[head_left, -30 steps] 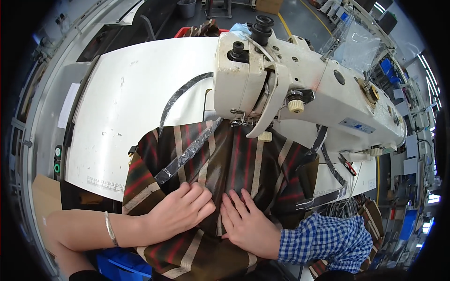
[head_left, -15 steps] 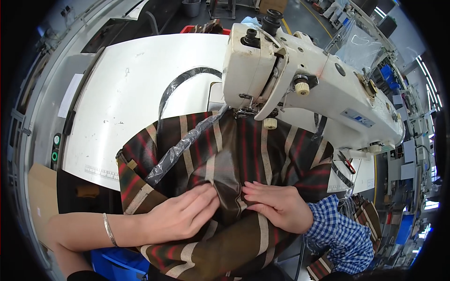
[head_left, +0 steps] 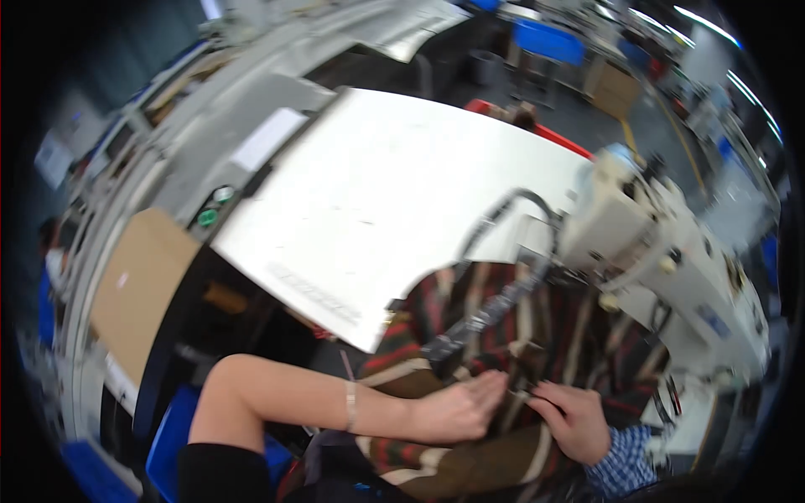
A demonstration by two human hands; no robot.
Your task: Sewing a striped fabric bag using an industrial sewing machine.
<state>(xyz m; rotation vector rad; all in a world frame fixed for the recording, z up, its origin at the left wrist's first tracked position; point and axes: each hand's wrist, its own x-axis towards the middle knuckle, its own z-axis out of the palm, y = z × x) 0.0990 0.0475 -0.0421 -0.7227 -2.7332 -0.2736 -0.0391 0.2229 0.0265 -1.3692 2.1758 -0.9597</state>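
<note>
Two hands on striped cloth beside a sewing machine.
The left hand (head_left: 465, 411) has its grip closed on the striped cloth (head_left: 570, 352); the right hand (head_left: 579, 423) touches it, its grip too blurred to tell. The cloth spreads from the sewing machine (head_left: 700, 281) over the white surface's (head_left: 377, 193) near edge, under a dark strip (head_left: 478, 323).

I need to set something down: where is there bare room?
The white table is bare on its left part, between its dark left edge and the black strip, beyond the cloth. Crowded: lower right, where both hands are at the cloth before the machine.
</note>
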